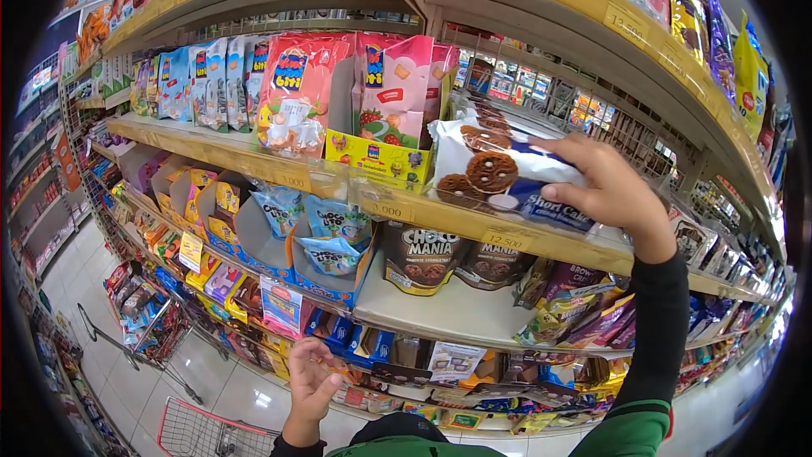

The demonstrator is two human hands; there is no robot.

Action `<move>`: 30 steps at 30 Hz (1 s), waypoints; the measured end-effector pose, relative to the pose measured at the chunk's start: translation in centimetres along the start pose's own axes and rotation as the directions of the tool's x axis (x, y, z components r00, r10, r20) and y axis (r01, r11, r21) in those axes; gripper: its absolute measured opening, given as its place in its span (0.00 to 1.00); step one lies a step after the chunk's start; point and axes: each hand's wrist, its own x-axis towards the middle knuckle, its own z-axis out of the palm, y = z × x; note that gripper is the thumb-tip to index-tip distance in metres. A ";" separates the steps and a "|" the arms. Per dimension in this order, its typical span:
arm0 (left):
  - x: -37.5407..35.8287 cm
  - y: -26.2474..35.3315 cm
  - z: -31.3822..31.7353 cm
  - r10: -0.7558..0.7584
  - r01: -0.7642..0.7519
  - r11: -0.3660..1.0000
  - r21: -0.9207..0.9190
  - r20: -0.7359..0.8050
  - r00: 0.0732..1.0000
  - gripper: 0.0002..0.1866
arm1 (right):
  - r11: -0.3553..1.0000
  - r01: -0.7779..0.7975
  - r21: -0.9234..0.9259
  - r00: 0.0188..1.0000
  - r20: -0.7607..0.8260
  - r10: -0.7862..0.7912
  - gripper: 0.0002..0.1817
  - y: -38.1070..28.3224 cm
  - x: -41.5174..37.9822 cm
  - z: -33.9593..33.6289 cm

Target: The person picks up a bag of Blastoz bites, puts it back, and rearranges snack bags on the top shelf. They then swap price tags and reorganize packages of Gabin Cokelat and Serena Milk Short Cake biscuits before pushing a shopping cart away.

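Note:
My right hand [605,182] is closed on the right end of a white and dark blue cookie pack [486,169] with "Short Cake" printed on it. Thumb in front and fingers on top, it grips the pack at the middle shelf's front edge. Behind the pack, more cookie packs [482,114] lie on that shelf. To its left stand pink "biti" bags [393,89] in a yellow display box [376,156]. Low in front of my body is my left hand [311,381], its fingers loosely curled and apart, holding nothing I can see.
Below are brown Choco Mania pouches [419,258] and light blue Choco Lito bags [330,254] in a carton. An upper shelf edge [584,4] with price tags juts out overhead. A red-rimmed shopping cart [203,432] and a loaded cart [156,322] stand on the tiled floor.

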 end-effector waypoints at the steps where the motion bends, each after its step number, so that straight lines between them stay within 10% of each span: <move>1: -0.1 -0.2 -0.2 0.001 -0.001 1.000 0.012 -0.007 1.000 0.29 | 0.999 -0.016 0.040 1.000 0.012 0.016 0.24 0.4 0.2 0.6; 12: 1.7 -1.6 1.0 0.004 -0.004 0.999 -0.050 -0.006 1.000 0.26 | 0.991 -0.041 -0.127 0.969 0.237 0.071 0.22 0.8 0.6 -2.5; 20: 5.1 -2.7 2.7 0.037 -0.037 0.999 0.000 0.029 0.999 0.22 | 0.992 -0.120 -0.031 0.975 -0.194 0.112 0.06 -1.1 -5.5 -7.8; 24: 4.7 -3.5 2.6 -0.193 0.183 0.981 0.060 0.237 0.952 0.16 | 0.991 0.019 -0.133 0.838 0.543 0.056 0.11 -2.6 -15.1 -1.0; 26: 4.4 -3.0 3.6 -0.316 0.315 0.948 0.047 0.260 0.912 0.15 | 0.891 -0.388 0.237 0.574 0.818 0.032 0.12 2.5 -22.5 8.7; 30: 5.0 -4.8 2.7 -0.469 0.392 0.874 0.286 0.289 0.835 0.30 | 0.471 -0.811 0.347 0.537 0.762 0.362 0.12 1.5 -27.7 20.3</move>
